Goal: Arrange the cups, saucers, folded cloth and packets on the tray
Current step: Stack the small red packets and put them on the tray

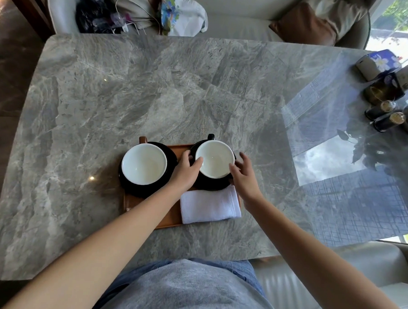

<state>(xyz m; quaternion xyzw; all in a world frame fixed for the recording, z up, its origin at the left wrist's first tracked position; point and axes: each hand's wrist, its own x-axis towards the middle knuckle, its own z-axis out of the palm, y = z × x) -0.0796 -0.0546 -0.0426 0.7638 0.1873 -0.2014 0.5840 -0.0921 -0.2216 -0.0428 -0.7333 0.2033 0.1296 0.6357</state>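
A brown tray (172, 217) lies on the grey marble table. On its left stands a white-lined cup (144, 163) with a brown handle, on a black saucer (136, 186). On its right a second cup (214, 158) with a black handle rests on another black saucer (208, 185). My left hand (186, 172) grips this right cup and saucer from the left, thumb at the cup's rim. My right hand (243, 173) touches the same cup and saucer from the right. A folded white cloth (210, 206) lies on the tray's near right. I see no packets.
The marble table (107, 103) stretches wide around the tray. At the far right edge stand dark jars (384, 115), a small box (377, 63) and a holder. A chair with bags and clothing sits beyond the table's far side.
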